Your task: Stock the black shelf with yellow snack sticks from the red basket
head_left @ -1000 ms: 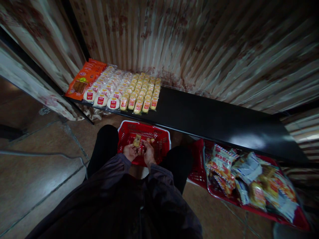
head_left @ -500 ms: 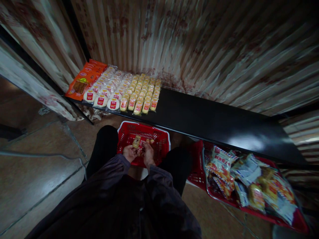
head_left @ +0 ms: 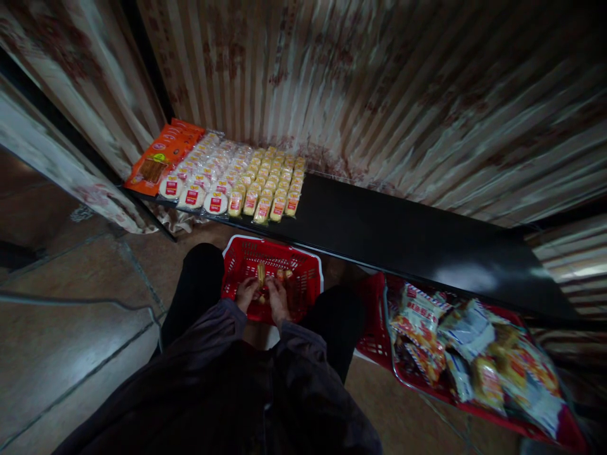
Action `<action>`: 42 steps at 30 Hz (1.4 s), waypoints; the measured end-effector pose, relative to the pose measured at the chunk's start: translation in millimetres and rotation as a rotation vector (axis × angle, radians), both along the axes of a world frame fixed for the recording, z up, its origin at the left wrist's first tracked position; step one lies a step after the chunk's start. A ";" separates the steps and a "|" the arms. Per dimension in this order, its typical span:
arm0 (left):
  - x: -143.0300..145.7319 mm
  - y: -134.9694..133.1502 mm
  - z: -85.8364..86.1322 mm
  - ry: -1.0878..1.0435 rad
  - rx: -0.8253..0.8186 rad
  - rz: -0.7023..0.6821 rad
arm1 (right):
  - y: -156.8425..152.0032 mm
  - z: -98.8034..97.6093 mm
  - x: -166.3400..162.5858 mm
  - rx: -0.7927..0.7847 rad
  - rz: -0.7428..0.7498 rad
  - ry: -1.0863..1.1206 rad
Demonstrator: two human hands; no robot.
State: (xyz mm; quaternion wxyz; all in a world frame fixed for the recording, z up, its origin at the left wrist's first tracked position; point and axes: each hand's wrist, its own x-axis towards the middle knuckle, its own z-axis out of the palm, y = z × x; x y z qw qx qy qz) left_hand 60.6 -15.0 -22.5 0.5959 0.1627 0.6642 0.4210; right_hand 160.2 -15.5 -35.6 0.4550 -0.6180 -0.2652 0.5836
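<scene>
Between dark-clad knees [head_left: 203, 278], a red shopping basket [head_left: 310, 278] sits beside a black shelf [head_left: 403, 230] bearing rows of wrapped snacks [head_left: 263, 207]. In or just over the basket, a yellow snack packet [head_left: 261, 273] meets the fingertips of the left hand [head_left: 247, 292] and right hand [head_left: 277, 298]; whether either grips it cannot be told. The shelf's front edge closely borders the basket's far rim.

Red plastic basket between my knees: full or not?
Not full: a few small yellowish packets show inside the basket, its slotted walls largely bare.
</scene>
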 end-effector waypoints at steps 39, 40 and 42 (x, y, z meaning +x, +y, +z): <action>34.9 8.9 75.0 0.744 0.696 -0.237 | 31.8 68.8 28.7 0.422 0.005 -0.421; 35.1 9.4 76.6 0.742 0.696 -0.238 | 32.6 69.4 29.2 0.432 -0.004 -0.429; 35.5 10.8 80.0 0.741 0.698 -0.239 | 34.1 71.4 30.4 0.446 -0.022 -0.446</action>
